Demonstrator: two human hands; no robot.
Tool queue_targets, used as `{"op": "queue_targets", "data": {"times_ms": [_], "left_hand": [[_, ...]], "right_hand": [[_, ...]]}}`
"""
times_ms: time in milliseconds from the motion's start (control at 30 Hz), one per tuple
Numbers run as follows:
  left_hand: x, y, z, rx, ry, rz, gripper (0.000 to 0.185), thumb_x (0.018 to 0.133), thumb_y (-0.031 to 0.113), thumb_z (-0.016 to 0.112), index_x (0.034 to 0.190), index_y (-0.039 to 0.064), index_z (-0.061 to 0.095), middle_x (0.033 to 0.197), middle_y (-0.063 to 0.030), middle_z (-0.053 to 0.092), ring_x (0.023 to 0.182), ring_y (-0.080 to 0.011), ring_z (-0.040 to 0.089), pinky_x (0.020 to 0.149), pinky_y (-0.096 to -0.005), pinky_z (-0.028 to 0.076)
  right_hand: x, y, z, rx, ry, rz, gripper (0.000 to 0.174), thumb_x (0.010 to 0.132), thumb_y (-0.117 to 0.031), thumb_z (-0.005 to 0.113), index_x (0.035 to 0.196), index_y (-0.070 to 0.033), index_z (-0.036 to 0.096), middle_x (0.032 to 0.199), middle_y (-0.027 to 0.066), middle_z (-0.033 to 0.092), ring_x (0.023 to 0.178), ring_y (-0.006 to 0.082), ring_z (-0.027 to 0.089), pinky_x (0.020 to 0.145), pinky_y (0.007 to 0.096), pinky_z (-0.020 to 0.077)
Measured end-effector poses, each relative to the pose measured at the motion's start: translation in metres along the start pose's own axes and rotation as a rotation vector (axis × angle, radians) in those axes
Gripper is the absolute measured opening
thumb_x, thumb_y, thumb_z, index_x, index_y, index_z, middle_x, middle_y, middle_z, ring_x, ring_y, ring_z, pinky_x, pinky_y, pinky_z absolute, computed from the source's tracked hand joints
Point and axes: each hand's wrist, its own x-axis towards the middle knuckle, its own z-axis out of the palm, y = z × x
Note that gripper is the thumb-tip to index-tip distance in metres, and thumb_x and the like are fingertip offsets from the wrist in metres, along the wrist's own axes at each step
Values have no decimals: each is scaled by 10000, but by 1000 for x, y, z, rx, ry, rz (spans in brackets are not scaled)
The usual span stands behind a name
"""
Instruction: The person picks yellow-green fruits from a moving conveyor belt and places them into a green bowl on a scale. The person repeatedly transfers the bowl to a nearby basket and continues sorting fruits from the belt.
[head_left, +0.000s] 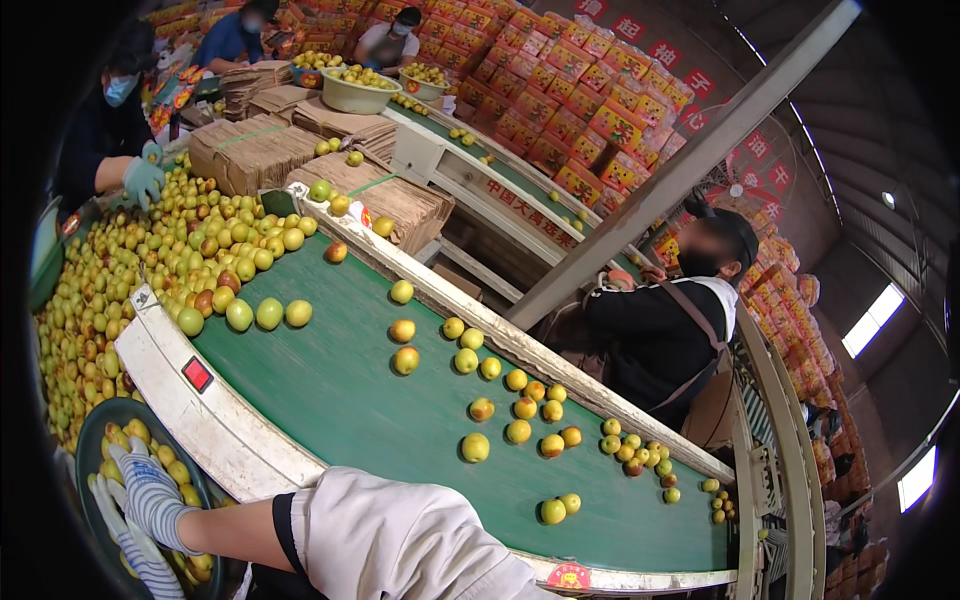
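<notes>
At the lower left, my right hand (144, 484), in a white-and-blue striped knit glove, reaches into a dark green basin (87, 457). Yellow-green round fruits (178, 472), some blushed brown and resembling large jujubes, lie in the basin around it. Alongside, my left hand (127, 529), gloved the same way, is also in the basin against the fruits. Whether either hand grips any fruit cannot be made out. My right forearm and pale sleeve (420, 532) cross the near edge of a green conveyor belt (322, 390), hiding part of it.
A large fruit heap (90, 322) spreads beyond the basin, bordered by the conveyor's white side rail (217, 409). Loose fruits are scattered along the belt. Cardboard bundles (247, 154) and a steel post (675, 161) stand behind. Co-workers are across the belt (660, 337) and at the heap (112, 135).
</notes>
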Motion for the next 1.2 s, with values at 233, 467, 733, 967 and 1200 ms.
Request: {"op": "queue_targets", "data": {"times_ms": [233, 467, 733, 967, 1200], "left_hand": [[-5, 18, -7, -56, -6, 38, 569, 992, 379, 476, 1409, -4, 416, 1353, -247, 515, 1217, -364, 517, 1015, -403, 405], [13, -34, 8, 112, 35, 443, 561, 964, 353, 568, 1384, 0, 453, 1445, -253, 402, 1305, -413, 401, 1095, -443, 324], [7, -17, 7, 295, -27, 328, 526, 988, 342, 463, 1420, 47, 404, 1480, -193, 366, 1357, -357, 343, 1129, -425, 276], [9, 17, 9, 754, -293, 135, 506, 1011, 328, 361, 1453, 81, 352, 1505, -140, 341, 1400, -301, 295, 1159, -405, 232], [7, 42, 4, 1021, -473, 67, 510, 1014, 323, 323, 1469, 93, 332, 1527, -112, 319, 1433, -261, 252, 1181, -398, 187]], "right_hand": [[1, -4, -4, 28, -16, 57, 651, 983, -391, 437, 1516, -77, 232, 1514, 173, 338, 1383, 292, 331, 1121, 361, 282], [-26, -40, -4, -685, 136, 53, 593, 968, -370, 415, 1421, 10, 373, 1412, 256, 431, 1320, 374, 394, 1084, 403, 318], [-23, -30, -6, -984, 68, -35, 509, 988, -331, 376, 1385, -17, 427, 1449, 269, 379, 1343, 424, 355, 1116, 438, 288], [-26, -27, -11, -1051, 39, -129, 390, 975, -192, 370, 1308, -47, 515, 1445, 276, 376, 1332, 441, 370, 1114, 460, 309], [-65, -64, -7, -1311, -119, -187, 436, 942, -179, 401, 1346, -29, 462, 1438, 281, 376, 1335, 450, 351, 1109, 464, 305]]}}
